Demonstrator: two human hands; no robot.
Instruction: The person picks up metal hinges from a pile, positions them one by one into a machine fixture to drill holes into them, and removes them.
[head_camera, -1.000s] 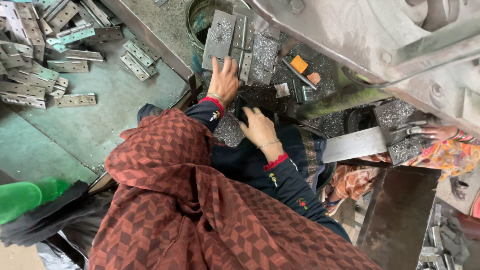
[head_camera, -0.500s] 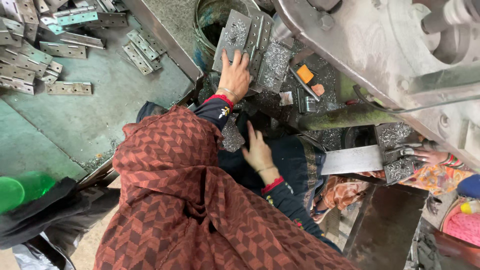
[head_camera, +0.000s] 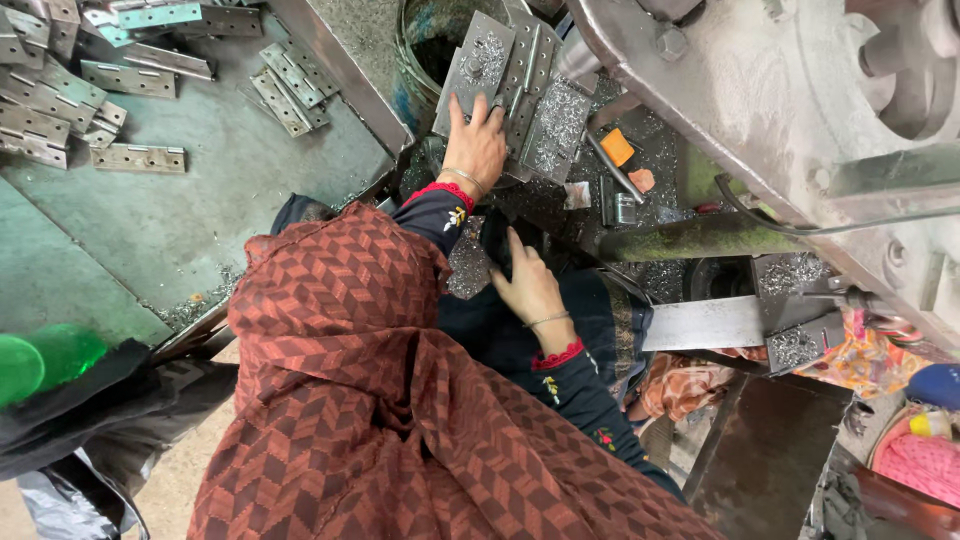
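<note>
Grey steel hinge plates (head_camera: 505, 85), shavings-covered: left hand (head_camera: 477, 145) flat on them, fingers spread; right hand (head_camera: 530, 290) open, holding nothing.

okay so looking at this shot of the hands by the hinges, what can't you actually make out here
Head view only:
- Left hand: fingertips lie on the hinge plates; grip unclear.
- Right hand: what it touches is lost in dark shadow.
- Bucket contents: covered by the plates.
- Green object: cut off by the left edge.

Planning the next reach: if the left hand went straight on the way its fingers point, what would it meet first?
The left hand already touches the hinge plates; beyond them, probably the bucket, though depth is unclear.
</note>
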